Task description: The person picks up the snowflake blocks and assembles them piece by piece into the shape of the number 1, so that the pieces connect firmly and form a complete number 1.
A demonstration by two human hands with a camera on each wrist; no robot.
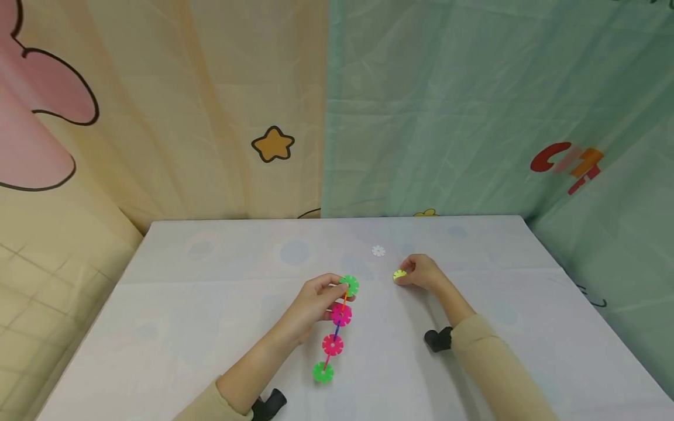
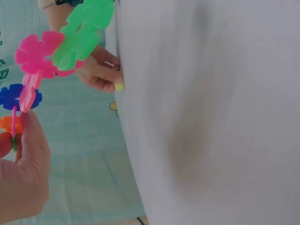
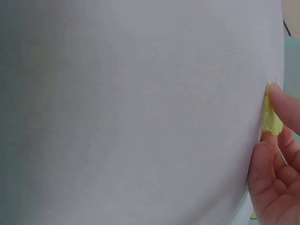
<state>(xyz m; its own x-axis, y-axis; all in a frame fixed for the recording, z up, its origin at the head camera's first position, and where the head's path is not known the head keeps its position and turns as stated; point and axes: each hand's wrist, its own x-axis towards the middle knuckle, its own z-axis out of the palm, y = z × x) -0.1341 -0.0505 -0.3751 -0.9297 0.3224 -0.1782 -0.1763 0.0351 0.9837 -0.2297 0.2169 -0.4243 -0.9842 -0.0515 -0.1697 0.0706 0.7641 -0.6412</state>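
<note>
My left hand (image 1: 315, 303) pinches the top green snowflake disc (image 1: 351, 285) of a linked chain of plastic notched discs. Down from it, edge-on orange, blue and pink pieces alternate with two pink discs (image 1: 332, 345), and a green disc (image 1: 323, 372) ends the chain. The left wrist view shows the chain's blue disc (image 2: 18, 97) and orange disc (image 2: 8, 123) close to the fingertips. Farther right, the thumb and fingers of my right hand (image 1: 425, 272) pinch a yellow snowflake disc (image 1: 398, 274). In the right wrist view this yellow disc (image 3: 273, 118) is tilted, right at the tabletop.
A white snowflake disc (image 1: 378, 251) lies near the back of the table, left of the right hand. The white-covered table (image 1: 200, 327) ends at a printed curtain (image 1: 421, 117) behind. Each wrist wears a black mount (image 1: 439, 339).
</note>
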